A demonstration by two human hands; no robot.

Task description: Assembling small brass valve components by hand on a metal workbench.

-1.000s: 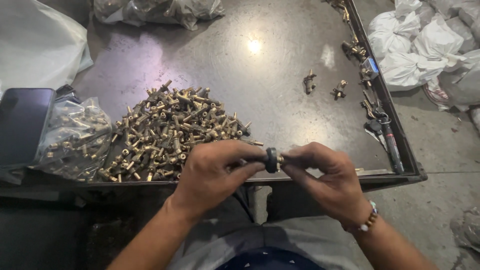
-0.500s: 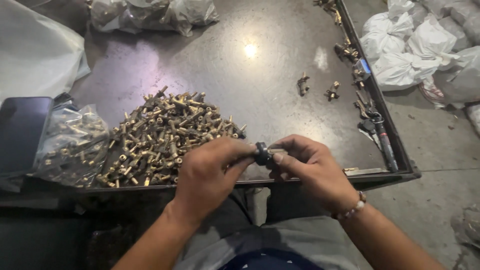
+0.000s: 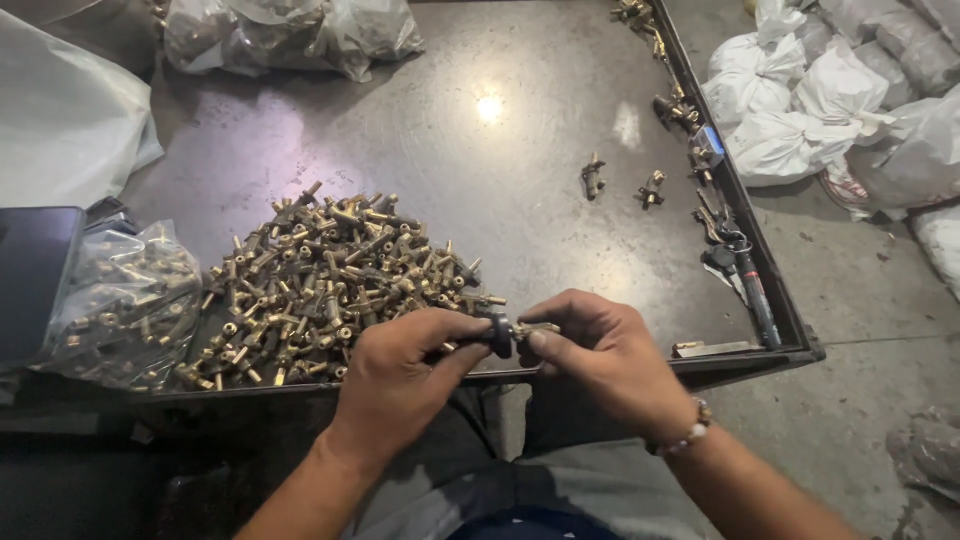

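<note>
My left hand and my right hand meet over the near edge of a dark metal tray table. Between their fingertips they pinch one small brass fitting with a black round part. The left fingers grip the black end, the right fingers the brass end. Just beyond my left hand lies a big heap of brass fittings.
A clear plastic bag of fittings and a dark flat box sit at the left. Two loose fittings lie at the right, with hand tools along the tray's right rim. White sacks are piled on the floor beyond.
Both hands stay together on the small fitting, turning it slightly between the fingers. The view has shifted a little; the heap and the loose parts have not moved.
</note>
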